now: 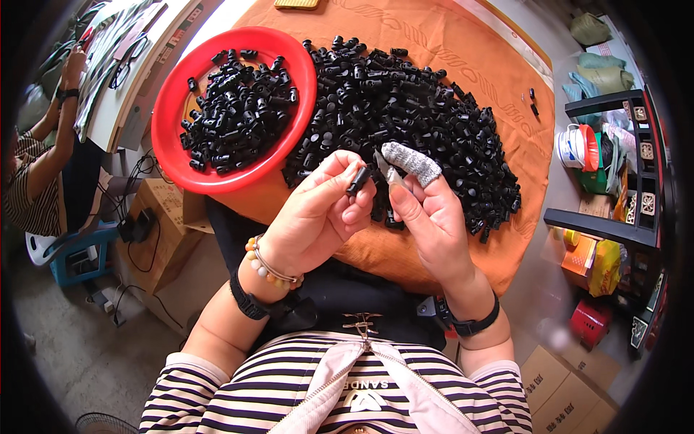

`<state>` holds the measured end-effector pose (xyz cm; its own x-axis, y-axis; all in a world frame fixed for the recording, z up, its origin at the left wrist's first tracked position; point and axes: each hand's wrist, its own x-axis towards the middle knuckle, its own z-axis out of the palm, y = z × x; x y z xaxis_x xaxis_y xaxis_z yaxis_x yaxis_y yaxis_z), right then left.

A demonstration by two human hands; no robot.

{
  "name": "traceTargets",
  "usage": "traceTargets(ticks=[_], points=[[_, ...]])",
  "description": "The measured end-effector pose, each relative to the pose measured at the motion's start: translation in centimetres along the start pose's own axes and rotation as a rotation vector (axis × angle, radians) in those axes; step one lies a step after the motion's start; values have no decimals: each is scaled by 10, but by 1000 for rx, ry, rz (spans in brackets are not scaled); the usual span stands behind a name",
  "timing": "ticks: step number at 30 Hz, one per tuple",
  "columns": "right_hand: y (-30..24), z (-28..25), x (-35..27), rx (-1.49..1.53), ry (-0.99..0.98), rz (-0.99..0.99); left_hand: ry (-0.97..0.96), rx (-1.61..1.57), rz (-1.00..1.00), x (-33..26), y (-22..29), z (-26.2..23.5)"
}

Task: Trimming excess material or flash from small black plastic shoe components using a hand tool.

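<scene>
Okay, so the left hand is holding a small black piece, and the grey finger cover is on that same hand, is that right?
Not quite: the head view shows the grey finger cover on the right hand. The left hand does hold a small black piece.

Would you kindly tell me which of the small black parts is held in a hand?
The black part pinched in the left hand; the other visible ones are in the red basin or on the orange cloth.

Striped top [275,376], 2 black wristbands [249,300], bracelet [263,270], grey fingerstall [413,163]
</scene>
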<state>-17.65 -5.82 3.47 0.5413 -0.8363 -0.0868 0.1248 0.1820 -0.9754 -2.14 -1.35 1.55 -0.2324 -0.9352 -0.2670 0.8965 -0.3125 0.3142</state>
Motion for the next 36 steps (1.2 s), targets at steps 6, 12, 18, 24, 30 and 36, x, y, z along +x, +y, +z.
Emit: traceTargets(ticks=[6, 12, 18, 24, 30, 36], points=[[-4, 6, 4, 15, 35, -31, 14, 71, 19, -1, -3, 1], [0, 13, 9, -29, 51, -40, 71, 226, 53, -4, -8, 6], [-2, 10, 9, -9, 98, -72, 45, 209, 69, -6, -5, 7], [-9, 4, -5, -69, -21, 9, 79, 167, 98, -5, -5, 4], [-8, 5, -11, -313, -33, -10, 84, 212, 155, -3, -5, 4], [-7, 2, -8, -375, -44, -36, 119, 268, 175, -3, -3, 7]])
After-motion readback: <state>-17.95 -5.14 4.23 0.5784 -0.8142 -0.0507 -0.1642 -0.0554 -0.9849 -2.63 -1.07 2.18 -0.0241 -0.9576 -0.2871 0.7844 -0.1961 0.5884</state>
